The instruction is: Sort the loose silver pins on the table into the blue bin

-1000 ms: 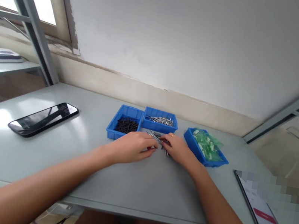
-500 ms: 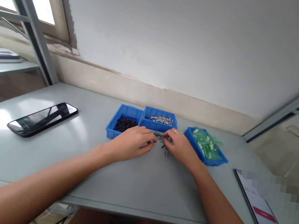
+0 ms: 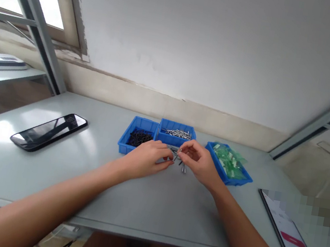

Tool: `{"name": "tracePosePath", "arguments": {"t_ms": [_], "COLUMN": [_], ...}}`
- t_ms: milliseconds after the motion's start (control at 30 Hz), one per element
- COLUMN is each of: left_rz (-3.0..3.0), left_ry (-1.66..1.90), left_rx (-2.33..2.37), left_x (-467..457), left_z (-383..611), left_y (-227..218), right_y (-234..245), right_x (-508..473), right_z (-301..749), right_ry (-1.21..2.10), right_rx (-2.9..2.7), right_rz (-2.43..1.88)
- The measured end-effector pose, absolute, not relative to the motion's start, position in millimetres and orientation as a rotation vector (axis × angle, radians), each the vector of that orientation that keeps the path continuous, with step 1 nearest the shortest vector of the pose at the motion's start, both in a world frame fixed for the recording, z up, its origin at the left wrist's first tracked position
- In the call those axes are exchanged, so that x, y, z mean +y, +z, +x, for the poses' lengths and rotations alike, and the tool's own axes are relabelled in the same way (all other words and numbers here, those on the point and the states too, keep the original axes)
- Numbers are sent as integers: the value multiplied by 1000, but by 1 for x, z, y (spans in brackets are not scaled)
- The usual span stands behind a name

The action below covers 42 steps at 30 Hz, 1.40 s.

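Observation:
My left hand (image 3: pixel 146 159) rests on the grey table (image 3: pixel 147 196) with its fingers curled over a small heap of loose metal screws (image 3: pixel 178 159). My right hand (image 3: pixel 198 161) is raised a little above the heap, thumb and forefinger pinched on a small silver screw. Behind the hands stand a blue tray of black screws (image 3: pixel 137 137) and a blue tray of silver screws (image 3: pixel 176 133). A third blue tray with green plastic bags (image 3: pixel 228 162) sits just right of my right hand.
A black phone (image 3: pixel 48 131) lies face up at the left of the table. A second phone or tablet with a lit screen (image 3: pixel 290 232) lies at the right front corner. A wall runs close behind the trays, a window frame at upper left.
My right hand has lifted slightly from the heap with a screw pinched in its fingers. My left hand has stayed over the heap with only small finger movements.

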<state>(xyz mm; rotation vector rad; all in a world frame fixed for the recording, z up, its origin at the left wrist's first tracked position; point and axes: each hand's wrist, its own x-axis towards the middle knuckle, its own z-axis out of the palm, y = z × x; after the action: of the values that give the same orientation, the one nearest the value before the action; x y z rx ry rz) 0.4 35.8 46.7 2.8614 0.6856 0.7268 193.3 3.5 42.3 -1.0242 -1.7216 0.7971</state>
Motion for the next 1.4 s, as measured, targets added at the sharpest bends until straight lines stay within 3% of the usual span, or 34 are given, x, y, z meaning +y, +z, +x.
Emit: {"name": "tracePosePath", "arguments": {"t_ms": [367, 633, 833, 1067, 1400], "left_rz": [2811, 2671, 2689, 2734, 2799], "left_ry": [765, 1103, 1093, 1115, 892], "left_rx": [696, 894, 847, 840, 816], "left_x": [37, 39, 40, 41, 41], "left_z": [0, -1, -2, -2, -1], "left_y": [47, 48, 48, 48, 45], "right_y": [44, 42, 40, 51, 48], "right_x": [2, 8, 8, 5, -1], "right_z": [191, 197, 194, 205, 195], "right_ry": [749, 645, 602, 645, 606], "right_rx": [-1725, -1815, -2001, -1707, -1705], "right_rz": [-1056, -1179, -1205, -1175, -1095]}}
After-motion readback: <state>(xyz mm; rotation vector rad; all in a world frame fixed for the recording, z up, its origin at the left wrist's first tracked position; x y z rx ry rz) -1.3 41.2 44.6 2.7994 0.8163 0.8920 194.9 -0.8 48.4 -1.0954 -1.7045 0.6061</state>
